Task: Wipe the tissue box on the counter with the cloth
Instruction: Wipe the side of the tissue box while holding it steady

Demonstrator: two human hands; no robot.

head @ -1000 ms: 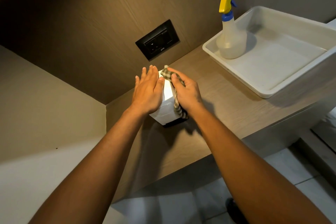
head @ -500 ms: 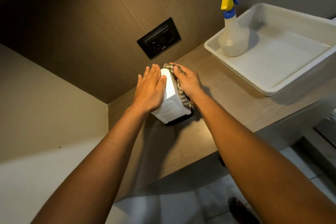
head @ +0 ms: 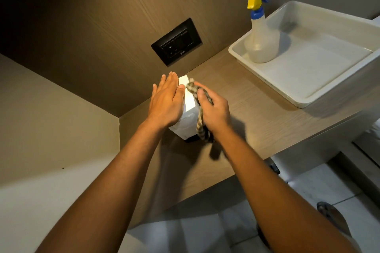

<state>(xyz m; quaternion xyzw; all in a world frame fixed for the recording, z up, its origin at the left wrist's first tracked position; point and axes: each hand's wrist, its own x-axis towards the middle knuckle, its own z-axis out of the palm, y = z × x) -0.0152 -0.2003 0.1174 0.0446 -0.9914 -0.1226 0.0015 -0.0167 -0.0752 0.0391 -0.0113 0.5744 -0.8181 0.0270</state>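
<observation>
A white tissue box stands on the wooden counter near the left corner. My left hand lies flat on the box's top and left side, fingers together and straight. My right hand presses a checked grey cloth against the box's right side. The cloth's upper end pokes out past my fingertips and its lower end hangs to the counter. Most of the box's right face is hidden by the cloth and hand.
A white plastic tray sits at the right of the counter with a spray bottle with a yellow trigger in it. A black wall socket is above the box. The counter's front edge drops to a tiled floor.
My right hand and the cloth have slid back toward me along the box's right side. My left hand has stayed flat on the box.
</observation>
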